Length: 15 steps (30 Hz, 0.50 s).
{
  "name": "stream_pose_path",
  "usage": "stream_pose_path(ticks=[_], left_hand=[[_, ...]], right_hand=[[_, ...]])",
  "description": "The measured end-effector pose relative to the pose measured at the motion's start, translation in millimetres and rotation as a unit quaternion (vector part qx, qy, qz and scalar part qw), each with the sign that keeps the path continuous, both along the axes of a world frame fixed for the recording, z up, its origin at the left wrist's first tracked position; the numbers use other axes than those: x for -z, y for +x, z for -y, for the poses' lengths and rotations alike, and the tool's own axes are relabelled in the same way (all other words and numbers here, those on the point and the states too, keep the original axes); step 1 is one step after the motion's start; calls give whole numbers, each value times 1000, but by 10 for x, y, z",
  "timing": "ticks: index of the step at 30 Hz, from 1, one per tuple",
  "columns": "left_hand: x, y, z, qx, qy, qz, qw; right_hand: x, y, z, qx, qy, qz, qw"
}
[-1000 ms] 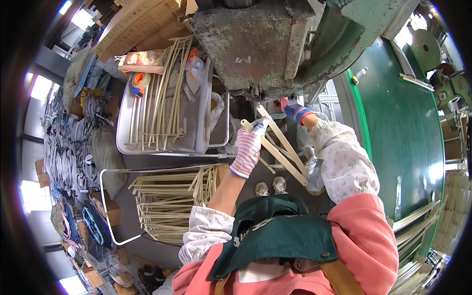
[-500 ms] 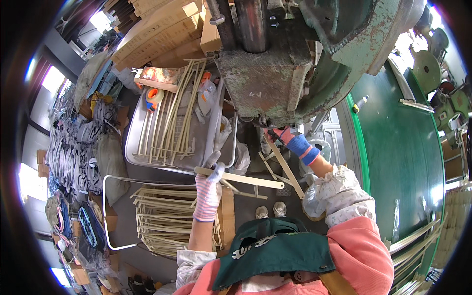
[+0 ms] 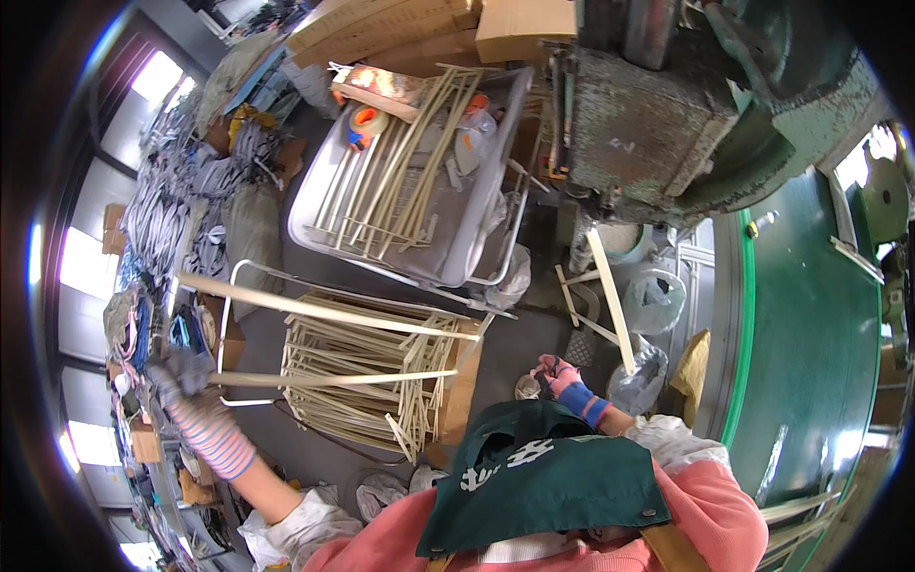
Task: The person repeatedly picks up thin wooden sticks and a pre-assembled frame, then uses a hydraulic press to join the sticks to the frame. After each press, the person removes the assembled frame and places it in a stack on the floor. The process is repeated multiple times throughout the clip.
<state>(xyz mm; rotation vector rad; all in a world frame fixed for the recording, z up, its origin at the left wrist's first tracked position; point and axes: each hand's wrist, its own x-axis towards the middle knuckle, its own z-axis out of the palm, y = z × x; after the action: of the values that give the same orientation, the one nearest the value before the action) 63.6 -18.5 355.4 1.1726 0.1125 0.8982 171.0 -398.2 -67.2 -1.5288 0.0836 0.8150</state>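
My left hand, in a striped glove with a grey palm, reaches out to the far left and is smeared by motion. Beside its fingers is a cream slatted frame of long thin bars, slanting above the stack; whether the fingers grip it cannot be made out. My right hand, in a pink glove with a blue cuff, is close to my body. Its fingers are loosely bent and apart, with nothing visible in them. A second cream frame stands tilted below the green press.
A stack of cream slatted pieces lies at the left. Behind it a grey tub holds more strips and an orange tape roll. A green-topped table runs along the right. Plastic bags hang near the press.
My left hand has swung far left, and the cream bars beside it now lie over the stack. My right hand has drawn back from under the press toward my body. The view has shifted left.
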Motion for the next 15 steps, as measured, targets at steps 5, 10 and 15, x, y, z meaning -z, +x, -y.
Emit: stream_pose_path(ticks=[5, 10, 15], left_hand=[[-202, -987, -941, 23, -142, 64, 988], [863, -1783, -1685, -266, -280, 0, 922], [3062, -1603, -488, -106, -379, -475, 787]], right_hand=[[719, 287, -785, 168, 296, -214, 915], [-693, 570, -140, -19, 541, -226, 810], [-2208, 597, 1066, 113, 500, -47, 857]])
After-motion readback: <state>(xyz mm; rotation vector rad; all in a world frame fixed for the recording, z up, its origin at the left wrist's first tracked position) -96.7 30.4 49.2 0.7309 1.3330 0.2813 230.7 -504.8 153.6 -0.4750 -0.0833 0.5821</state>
